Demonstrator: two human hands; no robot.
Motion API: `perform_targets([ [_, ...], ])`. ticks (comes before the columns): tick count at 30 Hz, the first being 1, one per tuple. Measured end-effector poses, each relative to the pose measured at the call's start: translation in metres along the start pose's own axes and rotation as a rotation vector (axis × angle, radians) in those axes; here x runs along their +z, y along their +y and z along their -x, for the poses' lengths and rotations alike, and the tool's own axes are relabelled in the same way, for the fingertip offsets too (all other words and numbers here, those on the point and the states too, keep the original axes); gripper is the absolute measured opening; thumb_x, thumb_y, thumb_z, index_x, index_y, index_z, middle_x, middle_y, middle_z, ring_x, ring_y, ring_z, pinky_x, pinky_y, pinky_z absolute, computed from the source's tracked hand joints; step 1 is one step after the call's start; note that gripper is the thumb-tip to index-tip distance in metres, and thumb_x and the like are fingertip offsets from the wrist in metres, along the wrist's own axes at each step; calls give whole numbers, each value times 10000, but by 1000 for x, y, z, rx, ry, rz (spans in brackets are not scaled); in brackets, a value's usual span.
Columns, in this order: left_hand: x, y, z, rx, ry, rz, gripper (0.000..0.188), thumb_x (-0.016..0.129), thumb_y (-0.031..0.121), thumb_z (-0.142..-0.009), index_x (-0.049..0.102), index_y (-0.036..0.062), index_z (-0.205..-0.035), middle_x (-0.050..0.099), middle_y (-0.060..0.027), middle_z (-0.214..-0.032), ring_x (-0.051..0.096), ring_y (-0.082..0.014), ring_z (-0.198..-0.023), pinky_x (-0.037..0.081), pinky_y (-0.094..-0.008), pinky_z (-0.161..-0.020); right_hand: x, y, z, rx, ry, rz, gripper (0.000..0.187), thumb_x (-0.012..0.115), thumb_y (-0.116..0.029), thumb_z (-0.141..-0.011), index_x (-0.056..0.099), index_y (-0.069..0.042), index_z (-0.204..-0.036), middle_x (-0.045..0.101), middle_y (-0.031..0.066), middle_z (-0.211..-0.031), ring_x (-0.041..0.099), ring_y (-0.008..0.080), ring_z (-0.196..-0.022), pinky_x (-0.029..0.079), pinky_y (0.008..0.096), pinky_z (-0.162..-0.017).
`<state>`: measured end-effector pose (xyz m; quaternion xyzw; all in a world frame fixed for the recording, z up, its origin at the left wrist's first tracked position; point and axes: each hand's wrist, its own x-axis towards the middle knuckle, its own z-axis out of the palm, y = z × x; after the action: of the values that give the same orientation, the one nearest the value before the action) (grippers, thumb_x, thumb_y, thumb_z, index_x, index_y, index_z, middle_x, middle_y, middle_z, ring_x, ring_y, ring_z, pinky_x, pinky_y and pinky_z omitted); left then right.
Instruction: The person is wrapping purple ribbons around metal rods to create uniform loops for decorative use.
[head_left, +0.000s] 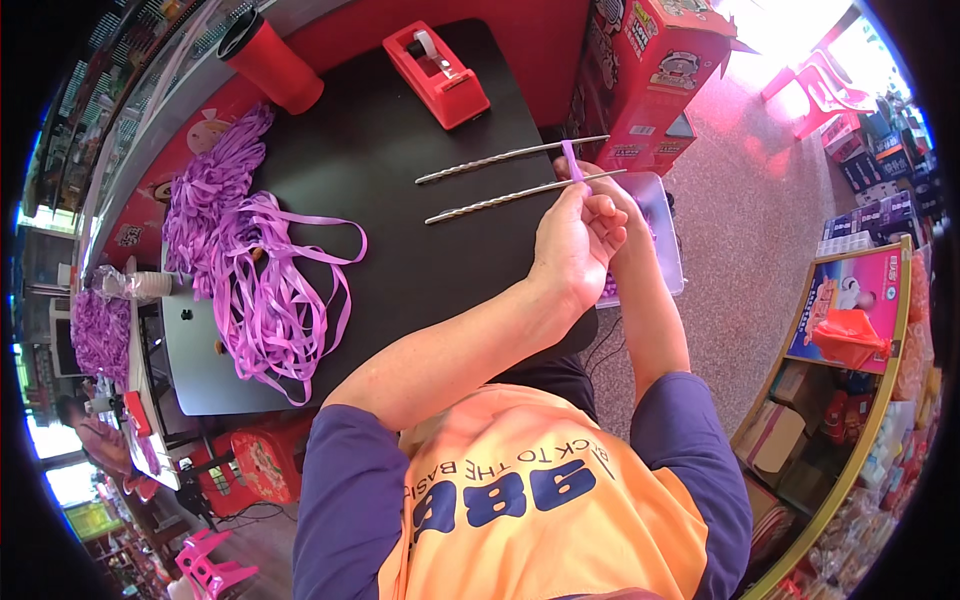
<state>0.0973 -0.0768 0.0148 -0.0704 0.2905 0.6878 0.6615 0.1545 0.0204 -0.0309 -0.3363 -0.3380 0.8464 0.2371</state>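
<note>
Right now your left hand [575, 240] is raised over the right edge of the glossy black table [400, 200], its fingers curled in and pinching a narrow strip of purple plastic ribbon [570, 158] that sticks up at about twelve o'clock from your knuckles. Your right hand [600, 190] sits just behind the left, at roughly one o'clock from it; most of it is hidden, so you cannot tell how far it is closed, though its fingertips meet the same ribbon strip. Two long twisted silver metal rods [510, 175] lie side by side across the table, running out toward nine o'clock from your hands, with the ribbon wrapped at their near ends. A loose heap of purple ribbon [250, 270] lies well apart at nine o'clock. A red tape dispenser [435, 72] stands at eleven o'clock near the table's far edge, and a red tumbler with a black lid [268, 60] stands further round at ten o'clock.
</note>
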Motion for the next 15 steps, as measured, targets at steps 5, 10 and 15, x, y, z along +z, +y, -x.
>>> perform_targets([
  [5, -1, -11, 1, 71, -105, -85, 77, 405, 111, -943, 466, 113, -895, 545, -10, -743, 555, -150, -724, 450, -310, -697, -60, -8, -3, -213, 143, 194, 163, 595, -172, -885, 605, -31, -965, 611, 15, -779, 567, 82, -618, 453, 201, -528],
  [10, 1, -17, -1, 156, -108, -218, 78, 396, 74, -936, 427, 108, -998, 538, -23, -756, 557, -152, -739, 448, -312, -694, -18, -49, 36, -674, 209, 901, 198, 646, -197, -851, 652, -2, -886, 608, -13, -762, 551, 59, -653, 436, 219, -560],
  [15, 3, -16, -1, 154, -104, -247, 150, 380, 76, -935, 402, 108, -1079, 531, -45, -882, 546, -138, -756, 449, -302, -675, 44, -56, 53, -517, 340, 1358, 279, 714, -258, -741, 665, 2, -829, 617, 100, -683, 593, 145, -622, 470, 283, -605],
])
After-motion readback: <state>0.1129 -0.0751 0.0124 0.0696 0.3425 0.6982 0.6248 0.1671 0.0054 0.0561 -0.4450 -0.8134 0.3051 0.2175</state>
